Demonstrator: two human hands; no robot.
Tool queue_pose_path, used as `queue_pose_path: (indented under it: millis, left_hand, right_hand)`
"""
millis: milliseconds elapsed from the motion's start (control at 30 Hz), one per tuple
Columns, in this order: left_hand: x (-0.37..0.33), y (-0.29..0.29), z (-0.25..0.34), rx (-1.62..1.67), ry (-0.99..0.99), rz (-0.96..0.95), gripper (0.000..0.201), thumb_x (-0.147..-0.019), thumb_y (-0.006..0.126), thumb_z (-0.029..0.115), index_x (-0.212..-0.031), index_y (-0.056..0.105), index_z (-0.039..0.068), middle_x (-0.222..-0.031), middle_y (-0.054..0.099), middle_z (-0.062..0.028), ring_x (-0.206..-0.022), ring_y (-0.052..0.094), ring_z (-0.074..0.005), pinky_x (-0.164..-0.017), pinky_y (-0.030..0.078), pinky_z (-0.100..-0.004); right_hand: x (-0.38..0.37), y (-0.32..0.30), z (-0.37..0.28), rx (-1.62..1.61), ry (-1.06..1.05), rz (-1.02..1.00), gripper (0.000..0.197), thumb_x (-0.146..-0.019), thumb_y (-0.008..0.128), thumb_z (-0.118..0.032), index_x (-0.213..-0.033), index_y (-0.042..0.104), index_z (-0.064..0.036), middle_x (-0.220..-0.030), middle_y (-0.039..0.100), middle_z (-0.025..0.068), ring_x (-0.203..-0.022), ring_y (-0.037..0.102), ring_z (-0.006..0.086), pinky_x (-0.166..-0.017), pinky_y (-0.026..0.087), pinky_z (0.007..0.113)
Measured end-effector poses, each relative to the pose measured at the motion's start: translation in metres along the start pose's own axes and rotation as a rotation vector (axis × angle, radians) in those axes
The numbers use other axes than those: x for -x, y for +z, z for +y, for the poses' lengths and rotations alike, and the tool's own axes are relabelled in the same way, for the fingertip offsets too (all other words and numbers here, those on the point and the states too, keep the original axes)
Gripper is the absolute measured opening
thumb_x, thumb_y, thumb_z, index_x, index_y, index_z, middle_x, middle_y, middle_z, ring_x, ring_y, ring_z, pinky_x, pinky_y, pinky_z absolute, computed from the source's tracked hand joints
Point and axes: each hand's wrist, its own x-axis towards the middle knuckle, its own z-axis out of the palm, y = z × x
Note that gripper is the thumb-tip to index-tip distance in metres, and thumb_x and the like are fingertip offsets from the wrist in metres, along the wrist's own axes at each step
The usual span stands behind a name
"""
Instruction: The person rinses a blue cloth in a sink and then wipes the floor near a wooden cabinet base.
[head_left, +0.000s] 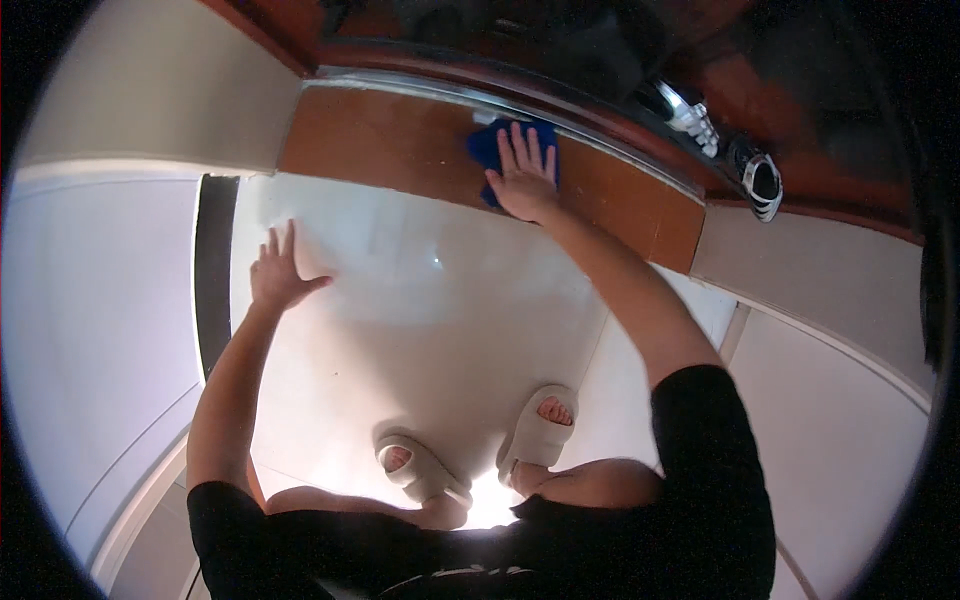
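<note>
pale glossy floor (pixel 320 400), small bright reflection (pixel 437 261) near the middle, soft grey shadow below it, thin seam (pixel 597 345) toward the right. strong glow (pixel 490 500) low in view. beige left wall (pixel 170 80), white panel (pixel 100 330) below it, dark upright strip (pixel 213 270) beside the floor. right side: greyish-beige wall (pixel 810 270), white panel (pixel 820 420) below. silvery metal strip (pixel 400 82) across the top, dark red-brown shiny surface (pixel 735 80) beyond, dimmer there.

Matt blue cloth (pixel 485 150), smooth wood-look board (pixel 380 135), glossy pale floor (pixel 400 290), shiny metal-look strip (pixel 400 83)
</note>
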Motion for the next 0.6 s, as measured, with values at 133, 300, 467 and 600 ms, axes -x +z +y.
queue_pose_path:
  millis: [133,300,467,600]
  left_hand:
    - [-0.006,0.042,-0.062,0.03,-0.159,0.019,0.142,-0.061,0.081,0.078,-0.166,0.007,0.018,-0.168,0.018,-0.023,-0.15,0.03,-0.0463,-0.115,0.036,-0.059]
    - [-0.008,0.058,-0.061,0.106,-0.143,0.108,0.143,-0.057,0.081,0.079,-0.166,0.01,0.018,-0.169,0.016,-0.0219,-0.151,0.029,-0.0462,-0.117,0.036,-0.0539]
    - [-0.007,0.059,-0.059,0.094,-0.139,0.135,0.142,-0.055,0.078,0.082,-0.165,0.014,0.02,-0.169,0.019,-0.0204,-0.149,0.032,-0.0463,-0.116,0.038,-0.0512]
    - [-0.001,0.057,-0.067,0.094,-0.155,0.119,0.141,-0.055,0.078,0.082,-0.165,0.014,0.021,-0.169,0.02,-0.0195,-0.149,0.032,-0.046,-0.115,0.04,-0.051]
  right_hand:
    - [-0.002,-0.01,0.017,0.008,0.051,-0.183,0.079,-0.105,0.036,-0.055,-0.166,0.003,-0.019,-0.173,-0.009,0.0068,-0.159,-0.009,0.0323,-0.124,-0.002,0.059]
    - [0.006,0.012,0.012,-0.028,0.419,0.181,0.073,-0.106,0.029,-0.059,-0.166,0.017,-0.0194,-0.174,0.003,0.0084,-0.159,0.001,0.0348,-0.125,0.001,0.06]
    - [-0.014,0.026,-0.03,-0.025,0.522,0.391,0.064,-0.109,0.028,-0.051,-0.162,0.03,-0.0156,-0.171,0.019,0.0074,-0.157,0.015,0.0375,-0.126,0.006,0.057]
    - [-0.039,0.032,-0.122,0.084,0.185,0.331,0.062,-0.107,0.035,-0.046,-0.16,0.035,-0.0128,-0.17,0.023,0.0103,-0.156,0.022,0.036,-0.126,0.011,0.057]
